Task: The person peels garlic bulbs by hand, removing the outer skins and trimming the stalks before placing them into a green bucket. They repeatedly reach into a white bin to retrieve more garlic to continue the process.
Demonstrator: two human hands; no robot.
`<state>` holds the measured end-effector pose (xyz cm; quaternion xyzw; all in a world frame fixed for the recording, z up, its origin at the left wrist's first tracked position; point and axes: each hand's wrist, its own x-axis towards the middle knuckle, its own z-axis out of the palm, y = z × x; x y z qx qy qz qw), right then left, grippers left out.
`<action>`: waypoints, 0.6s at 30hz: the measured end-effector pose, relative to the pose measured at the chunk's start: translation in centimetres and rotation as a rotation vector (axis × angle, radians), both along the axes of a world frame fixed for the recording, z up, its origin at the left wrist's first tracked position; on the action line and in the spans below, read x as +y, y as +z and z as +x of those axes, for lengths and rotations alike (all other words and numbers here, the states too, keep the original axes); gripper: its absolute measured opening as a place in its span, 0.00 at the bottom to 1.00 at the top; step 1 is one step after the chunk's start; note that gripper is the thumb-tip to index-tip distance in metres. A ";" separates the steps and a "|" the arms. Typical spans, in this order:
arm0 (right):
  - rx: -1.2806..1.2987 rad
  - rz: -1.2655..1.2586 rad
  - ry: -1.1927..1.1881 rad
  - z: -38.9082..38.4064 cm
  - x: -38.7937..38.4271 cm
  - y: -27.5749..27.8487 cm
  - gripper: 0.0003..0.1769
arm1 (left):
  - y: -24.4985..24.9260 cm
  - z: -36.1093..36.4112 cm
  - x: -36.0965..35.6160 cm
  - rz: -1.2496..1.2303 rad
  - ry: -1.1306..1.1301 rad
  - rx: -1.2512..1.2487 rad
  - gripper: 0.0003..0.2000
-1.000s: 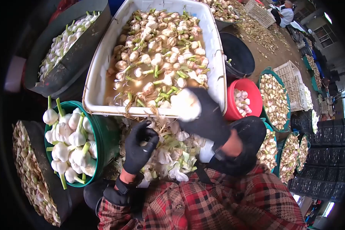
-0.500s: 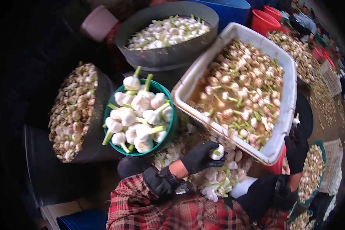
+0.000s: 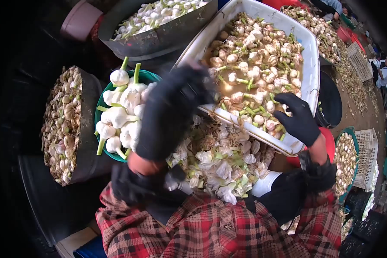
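My left hand [image 3: 172, 109], black-gloved and smeared by motion, is raised between the green basin [image 3: 155, 77] and the white tub [image 3: 311, 47]. Its fingers are too blurred to show whether they hold anything. Clean white garlic bulbs [image 3: 116, 117] with cut green stems fill the basin, partly hidden behind that hand. Over the tub's near right corner, my right hand [image 3: 297, 118], also gloved, reaches in with thumb and fingers apart around unpeeled garlic bulbs [image 3: 271, 105]. Those bulbs lie in brownish water. Below the tub, a pile of garlic peelings [image 3: 221, 165] lies between my legs.
A large dark tub [image 3: 159, 38] of white garlic stands at the back. On the left, another dark container [image 3: 88, 124] holds unpeeled garlic. A red bucket [image 3: 329, 144], a white crate [image 3: 367, 159] and garlic heaps are to the right. A person [image 3: 380, 75] is at the far right.
My left hand, which held a white garlic bulb above the peelings, has swung up toward the basin and tub. My right hand has moved from outside the tub into it. The view has shifted.
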<state>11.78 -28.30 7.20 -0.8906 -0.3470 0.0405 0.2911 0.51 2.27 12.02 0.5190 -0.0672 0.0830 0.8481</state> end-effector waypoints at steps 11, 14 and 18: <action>-0.223 -0.449 0.471 5.0 15.8 -11.1 0.21 | -14.5 -4.6 -6.6 0.131 -0.426 0.477 0.10; -0.209 -0.587 0.520 6.3 16.0 -13.4 0.15 | -13.3 -3.9 -5.7 0.151 -0.390 0.513 0.11; -0.231 -0.465 0.400 6.4 13.6 -10.6 0.11 | -12.0 -3.2 -4.6 -0.028 -0.260 0.540 0.13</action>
